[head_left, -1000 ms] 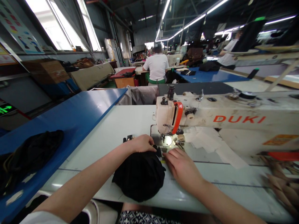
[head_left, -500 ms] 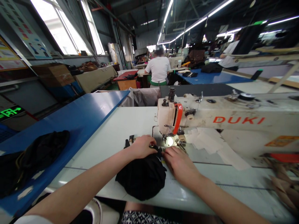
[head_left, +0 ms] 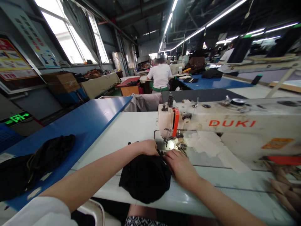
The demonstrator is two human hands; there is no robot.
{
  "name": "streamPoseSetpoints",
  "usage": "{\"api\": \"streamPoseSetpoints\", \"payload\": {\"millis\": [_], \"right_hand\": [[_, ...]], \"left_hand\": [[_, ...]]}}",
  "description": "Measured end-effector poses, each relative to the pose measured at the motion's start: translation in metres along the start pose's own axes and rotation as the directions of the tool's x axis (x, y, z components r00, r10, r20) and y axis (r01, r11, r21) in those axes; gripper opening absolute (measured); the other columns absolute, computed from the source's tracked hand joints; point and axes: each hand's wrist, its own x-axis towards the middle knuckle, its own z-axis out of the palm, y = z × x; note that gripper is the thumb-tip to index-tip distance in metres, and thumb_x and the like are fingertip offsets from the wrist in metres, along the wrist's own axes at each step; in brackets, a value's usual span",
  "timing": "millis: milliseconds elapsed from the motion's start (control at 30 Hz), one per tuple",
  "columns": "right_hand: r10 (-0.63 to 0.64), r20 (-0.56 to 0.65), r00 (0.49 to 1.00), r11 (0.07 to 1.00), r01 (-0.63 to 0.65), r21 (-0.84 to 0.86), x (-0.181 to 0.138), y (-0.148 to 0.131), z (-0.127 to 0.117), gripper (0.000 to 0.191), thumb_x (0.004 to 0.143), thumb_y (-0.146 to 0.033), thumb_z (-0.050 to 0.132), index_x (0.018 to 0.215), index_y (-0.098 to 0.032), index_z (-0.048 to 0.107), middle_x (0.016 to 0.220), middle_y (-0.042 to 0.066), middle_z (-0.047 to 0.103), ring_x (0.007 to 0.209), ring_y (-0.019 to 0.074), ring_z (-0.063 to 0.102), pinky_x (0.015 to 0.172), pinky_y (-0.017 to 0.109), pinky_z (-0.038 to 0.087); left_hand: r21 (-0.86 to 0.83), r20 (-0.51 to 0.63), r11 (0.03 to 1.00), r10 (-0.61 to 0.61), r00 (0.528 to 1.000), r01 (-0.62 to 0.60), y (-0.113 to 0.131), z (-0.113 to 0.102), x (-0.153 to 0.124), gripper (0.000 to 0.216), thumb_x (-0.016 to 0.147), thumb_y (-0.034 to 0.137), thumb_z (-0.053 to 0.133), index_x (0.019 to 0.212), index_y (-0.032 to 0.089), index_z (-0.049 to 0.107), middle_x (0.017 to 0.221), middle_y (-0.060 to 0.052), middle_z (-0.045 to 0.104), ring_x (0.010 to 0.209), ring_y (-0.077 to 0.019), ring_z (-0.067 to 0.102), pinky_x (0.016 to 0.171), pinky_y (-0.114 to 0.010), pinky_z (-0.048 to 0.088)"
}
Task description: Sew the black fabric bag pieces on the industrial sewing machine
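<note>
A bunched piece of black fabric (head_left: 145,177) lies on the white sewing table (head_left: 122,131), just in front of the needle of a white DUKI sewing machine (head_left: 225,124). My left hand (head_left: 147,147) is closed on the fabric's far left edge near the presser foot. On the right edge of the cloth rests my right hand (head_left: 180,166), fingers pressed onto it close to the needle plate (head_left: 169,145). Both hands hold the cloth together at the foot.
A blue side table (head_left: 82,122) on the left carries a heap of black garments (head_left: 35,163). White paper scraps (head_left: 211,147) lie under the machine arm. Cardboard thread cones (head_left: 284,185) sit at the right edge. A person in a white shirt (head_left: 160,75) works further back.
Both hands have drawn closer together at the presser foot and the black fabric has bunched tighter beneath them. The camera view has shifted slightly.
</note>
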Motion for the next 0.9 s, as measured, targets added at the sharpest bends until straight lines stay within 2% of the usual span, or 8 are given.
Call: {"api": "streamPoseSetpoints", "payload": {"millis": [267, 500, 667, 800, 900], "right_hand": [[-0.034, -0.003, 0.999, 0.999, 0.034, 0.017, 0.001, 0.005, -0.002, 0.019, 0.090, -0.013, 0.047, 0.097, -0.018, 0.064, 0.088, 0.007, 0.058, 0.087, 0.0223, 0.048, 0.081, 0.035, 0.039], [-0.015, 0.000, 1.000, 1.000, 0.015, 0.021, 0.008, 0.023, -0.002, 0.018, 0.090, -0.015, 0.047, 0.089, -0.017, 0.065, 0.085, 0.006, 0.057, 0.086, 0.0213, 0.049, 0.080, 0.034, 0.039], [0.017, -0.018, 1.000, 1.000, -0.016, 0.023, 0.010, 0.032, 0.001, 0.020, 0.091, -0.016, 0.045, 0.088, -0.017, 0.065, 0.085, 0.006, 0.057, 0.085, 0.0209, 0.050, 0.077, 0.034, 0.038], [0.052, -0.022, 0.998, 0.998, -0.051, 0.044, 0.011, 0.035, 0.002, 0.018, 0.091, -0.016, 0.046, 0.090, -0.017, 0.064, 0.087, 0.006, 0.058, 0.083, 0.0203, 0.050, 0.076, 0.034, 0.038], [0.068, -0.022, 0.997, 0.996, -0.067, 0.063, 0.012, 0.035, 0.001, 0.017, 0.091, -0.015, 0.046, 0.091, -0.016, 0.063, 0.091, 0.007, 0.058, 0.085, 0.0201, 0.050, 0.078, 0.034, 0.038]], "left_hand": [[-0.045, -0.046, 0.999, -0.026, 0.999, 0.024, 0.001, 0.002, -0.003, 0.025, 0.065, 0.043, 0.062, 0.067, 0.019, 0.065, 0.062, -0.001, 0.059, 0.065, -0.0185, 0.055, 0.055, -0.025, 0.035], [-0.066, -0.017, 0.997, 0.042, 0.999, -0.043, 0.001, -0.008, 0.028, 0.024, 0.062, 0.041, 0.066, 0.057, 0.018, 0.061, 0.055, 0.001, 0.055, 0.060, -0.0175, 0.054, 0.055, -0.025, 0.036], [-0.122, -0.015, 0.987, 0.105, 0.994, -0.106, -0.002, -0.009, 0.048, 0.020, 0.059, 0.036, 0.070, 0.062, 0.017, 0.064, 0.061, 0.001, 0.060, 0.064, -0.0179, 0.056, 0.053, -0.024, 0.037], [-0.187, -0.021, 0.967, 0.172, 0.985, -0.173, 0.001, -0.011, 0.051, 0.015, 0.061, 0.026, 0.071, 0.072, 0.018, 0.067, 0.070, 0.002, 0.065, 0.068, -0.0164, 0.057, 0.056, -0.022, 0.040], [-0.236, -0.023, 0.946, 0.225, 0.974, -0.224, 0.003, -0.013, 0.052, 0.020, 0.061, 0.020, 0.071, 0.082, 0.019, 0.069, 0.078, 0.003, 0.068, 0.071, -0.0159, 0.059, 0.060, -0.021, 0.043]]}}
